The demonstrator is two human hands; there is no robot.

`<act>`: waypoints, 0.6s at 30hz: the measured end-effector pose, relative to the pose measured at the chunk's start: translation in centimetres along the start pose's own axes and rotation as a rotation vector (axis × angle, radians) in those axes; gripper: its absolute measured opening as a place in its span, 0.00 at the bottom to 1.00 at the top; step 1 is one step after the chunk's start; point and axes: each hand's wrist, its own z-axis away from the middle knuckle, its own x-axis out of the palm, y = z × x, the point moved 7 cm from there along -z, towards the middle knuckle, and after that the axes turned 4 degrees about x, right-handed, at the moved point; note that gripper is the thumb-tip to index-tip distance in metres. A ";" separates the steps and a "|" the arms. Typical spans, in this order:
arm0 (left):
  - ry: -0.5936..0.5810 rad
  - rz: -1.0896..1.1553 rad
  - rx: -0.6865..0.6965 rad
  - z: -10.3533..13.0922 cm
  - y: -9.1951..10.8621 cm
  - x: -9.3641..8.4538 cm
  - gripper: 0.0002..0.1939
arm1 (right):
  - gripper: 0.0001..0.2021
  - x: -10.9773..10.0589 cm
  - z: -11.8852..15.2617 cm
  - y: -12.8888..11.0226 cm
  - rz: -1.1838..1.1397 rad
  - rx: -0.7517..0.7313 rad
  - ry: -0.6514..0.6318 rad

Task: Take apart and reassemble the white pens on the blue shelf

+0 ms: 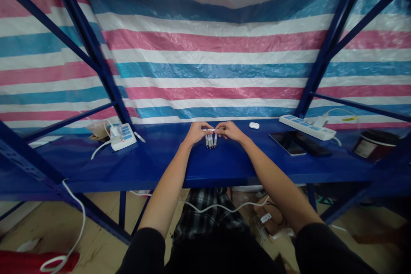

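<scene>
Over the middle of the blue shelf, my left hand (194, 132) and my right hand (231, 131) almost meet. Between their fingertips they hold a slim white pen-like piece (209, 129) level, one end in each pinch. Fingers cover both its ends, so its exact kind is hard to tell. Right beneath it lie several pale grey pens (210, 141), side by side with dark tips toward me. Their far ends are hidden behind the held piece and my fingers.
At left stands a white power strip (125, 137) with a plug; beside it lies a white pen (139, 137). Rightward are a white earbud case (254, 125), two phones (287, 143), another power strip (308, 127) and a dark tub (375, 144). Blue posts (334, 30) frame both sides.
</scene>
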 end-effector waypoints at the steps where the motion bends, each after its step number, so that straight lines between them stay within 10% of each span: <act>1: 0.016 -0.015 0.012 0.0 0.2 -0.2 0.10 | 0.17 0.0 0.0 -0.1 -0.013 0.000 0.004; 6: 0.357 0.175 -0.024 -0.1 0.0 -2.7 0.25 | 0.20 0.1 0.0 -0.9 -0.169 -0.024 0.073; 12: 0.331 1.118 -0.206 -0.7 -1.1 -1.3 0.15 | 0.26 2.2 -0.3 -2.1 -0.356 -0.003 -0.059; 18: 0.520 1.460 -0.335 0.7 -3.2 -3.7 0.25 | 0.29 1.7 -0.3 -1.5 -0.394 0.065 -0.030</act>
